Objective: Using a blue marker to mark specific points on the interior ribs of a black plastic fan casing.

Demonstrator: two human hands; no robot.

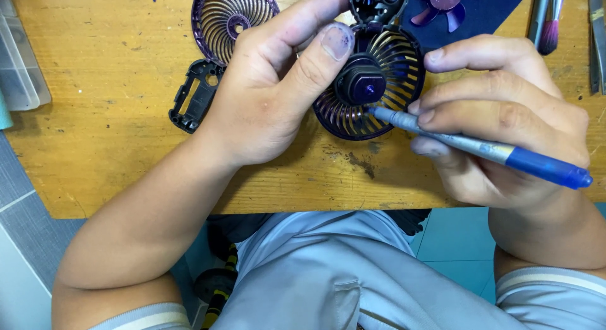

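- The left hand [271, 90] is closed around the dark purple round fan grille with its black motor hub [369, 84], thumb pressed on the hub's near edge and fingers wrapped behind the rim; this looks like a steadying hold, keeping the hub turned up toward the camera.
- The right hand [505, 109] pinches a slim screwdriver with a grey shaft and blue handle [480, 150] between thumb and bent fingers, much as one holds a pen, which suits fine, low-force work.
- The screwdriver's tip rests against the lower edge of the hub, just below the small purple centre; whether it sits in a screw head cannot be told.
- The grille is held just above the worn wooden tabletop [113, 153], near its front edge and close to the person's body.
- Left of the grille lie a second purple spiral-ribbed grille [230, 17] and a black plastic frame piece [196, 96], set apart from the hands, probably to keep loose parts out of the way.
- At the top right a purple fan blade [445, 1] sits on a dark blue sheet [492, 11].
- Further right, well apart, lie a brush with pink bristles [550, 27] and a metal tool [596, 46].
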